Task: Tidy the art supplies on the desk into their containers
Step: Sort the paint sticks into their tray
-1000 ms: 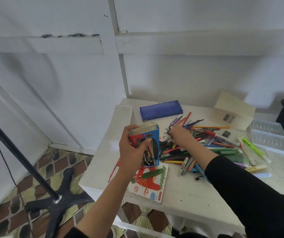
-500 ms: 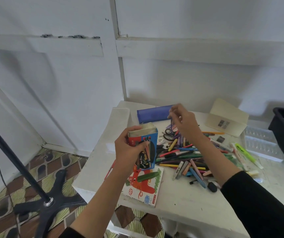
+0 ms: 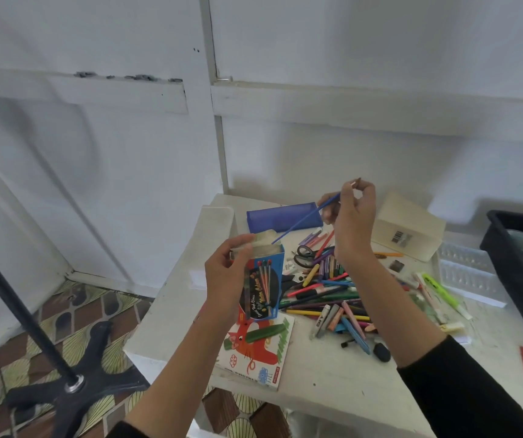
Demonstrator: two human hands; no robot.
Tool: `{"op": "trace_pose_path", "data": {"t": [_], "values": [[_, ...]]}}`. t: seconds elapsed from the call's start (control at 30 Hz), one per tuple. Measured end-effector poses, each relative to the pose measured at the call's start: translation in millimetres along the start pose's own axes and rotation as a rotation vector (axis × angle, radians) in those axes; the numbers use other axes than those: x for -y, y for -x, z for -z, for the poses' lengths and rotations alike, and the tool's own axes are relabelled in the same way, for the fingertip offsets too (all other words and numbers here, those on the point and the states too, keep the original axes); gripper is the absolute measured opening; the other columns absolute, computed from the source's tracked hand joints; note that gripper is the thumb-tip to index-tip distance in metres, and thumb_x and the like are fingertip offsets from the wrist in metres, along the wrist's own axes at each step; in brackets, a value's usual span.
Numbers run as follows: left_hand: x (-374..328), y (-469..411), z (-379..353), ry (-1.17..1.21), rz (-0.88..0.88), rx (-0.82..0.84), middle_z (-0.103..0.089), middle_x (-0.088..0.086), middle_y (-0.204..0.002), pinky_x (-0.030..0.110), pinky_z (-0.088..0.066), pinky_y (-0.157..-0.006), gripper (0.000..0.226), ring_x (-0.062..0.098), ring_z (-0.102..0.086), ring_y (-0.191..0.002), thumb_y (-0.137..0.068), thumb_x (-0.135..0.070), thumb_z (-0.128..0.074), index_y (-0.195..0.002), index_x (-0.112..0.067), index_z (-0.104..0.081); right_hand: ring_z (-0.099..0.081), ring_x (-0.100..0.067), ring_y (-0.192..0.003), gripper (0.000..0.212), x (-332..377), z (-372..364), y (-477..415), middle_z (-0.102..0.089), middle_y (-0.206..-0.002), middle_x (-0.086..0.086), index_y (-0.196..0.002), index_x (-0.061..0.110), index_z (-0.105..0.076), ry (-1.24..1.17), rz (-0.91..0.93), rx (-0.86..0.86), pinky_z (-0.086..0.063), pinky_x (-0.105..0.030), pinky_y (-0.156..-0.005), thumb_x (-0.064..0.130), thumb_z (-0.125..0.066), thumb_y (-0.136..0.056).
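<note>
My left hand [image 3: 227, 276] grips an open blue pencil box [image 3: 264, 281], held upright above the desk's left part. My right hand [image 3: 353, 216] pinches a blue pencil [image 3: 304, 219] by its upper end; the pencil slants down to the left, and its lower tip sits at the box's open top. A heap of coloured pencils, pens and crayons [image 3: 332, 292] lies on the white desk [image 3: 332, 374] below my right wrist, with black-handled scissors [image 3: 305, 256] at its back edge.
A blue pencil case [image 3: 280, 220] lies at the back of the desk, a white box [image 3: 408, 229] beside it. A crayon pack with a green crayon [image 3: 255, 346] sits near the front edge. A clear tray [image 3: 468, 273] and black bin [image 3: 519, 267] stand right. A fan stand [image 3: 48, 358] is on the floor left.
My right hand rose from the heap with the blue pencil and brought its tip to the box's opening. My left hand has kept hold of the box.
</note>
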State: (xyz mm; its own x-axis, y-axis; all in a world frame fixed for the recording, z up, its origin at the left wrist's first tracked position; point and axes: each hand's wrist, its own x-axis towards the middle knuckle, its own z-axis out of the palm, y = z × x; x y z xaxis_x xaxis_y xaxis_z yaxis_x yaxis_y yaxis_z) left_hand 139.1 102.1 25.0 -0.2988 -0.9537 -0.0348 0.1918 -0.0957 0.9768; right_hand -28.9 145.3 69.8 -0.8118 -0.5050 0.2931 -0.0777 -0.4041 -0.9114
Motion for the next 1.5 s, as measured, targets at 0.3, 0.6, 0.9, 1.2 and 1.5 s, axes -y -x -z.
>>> {"op": "trace_pose_path", "data": {"t": [0.3,0.6,0.9,1.2,1.5], "values": [[-1,1,4,0.019,0.025,-0.021,-0.069,0.007,-0.103,0.032,-0.058,-0.068,0.022,0.024,-0.069,-0.089,-0.091,-0.007,-0.058,-0.094,-0.025,-0.070,-0.046,-0.012,-0.045,0.019,2,-17,22,-0.061,-0.070,-0.013,-0.093,0.022,-0.037,0.083,0.205,0.228,-0.040,-0.021,-0.046,0.007,-0.032,-0.102],[0,2,6,0.018,-0.004,0.001,-0.071,0.004,-0.095,0.027,-0.057,-0.062,0.023,0.021,-0.070,-0.080,-0.090,-0.008,-0.059,-0.095,-0.026,-0.071,-0.057,-0.003,-0.069,0.029,-16,-31,46,-0.061,-0.077,0.006,-0.106,0.018,-0.052,0.465,0.341,0.490,-0.043,-0.008,-0.064,0.002,-0.065,-0.084],[1,2,10,0.055,-0.016,0.066,-0.070,0.003,-0.100,0.022,-0.055,-0.063,0.023,0.015,-0.070,-0.082,-0.089,-0.009,-0.061,-0.110,-0.017,-0.068,-0.048,-0.003,-0.071,0.027,-40,-20,50,-0.067,-0.081,-0.002,-0.108,0.014,-0.065,0.693,0.566,0.490,-0.037,-0.003,-0.069,0.008,-0.069,-0.082],[5,0,14,0.092,-0.022,0.112,-0.070,0.003,-0.103,0.025,-0.056,-0.066,0.025,0.018,-0.069,-0.089,-0.087,-0.010,-0.063,-0.108,-0.022,-0.066,-0.042,-0.006,-0.092,0.029,-52,-10,49,-0.064,-0.105,-0.005,-0.085,0.010,-0.072,0.774,0.682,0.457,-0.031,-0.008,-0.082,0.034,-0.055,-0.088],[9,-1,15,0.081,-0.081,0.174,-0.067,0.000,-0.108,0.027,-0.056,-0.073,0.038,0.014,-0.067,-0.095,-0.082,0.002,-0.065,-0.112,-0.022,-0.063,-0.058,0.001,-0.092,0.035,-35,-13,49,-0.060,-0.109,0.007,-0.132,0.021,-0.048,0.487,-0.031,0.549,-0.047,-0.013,-0.076,0.029,-0.045,-0.098]]}}
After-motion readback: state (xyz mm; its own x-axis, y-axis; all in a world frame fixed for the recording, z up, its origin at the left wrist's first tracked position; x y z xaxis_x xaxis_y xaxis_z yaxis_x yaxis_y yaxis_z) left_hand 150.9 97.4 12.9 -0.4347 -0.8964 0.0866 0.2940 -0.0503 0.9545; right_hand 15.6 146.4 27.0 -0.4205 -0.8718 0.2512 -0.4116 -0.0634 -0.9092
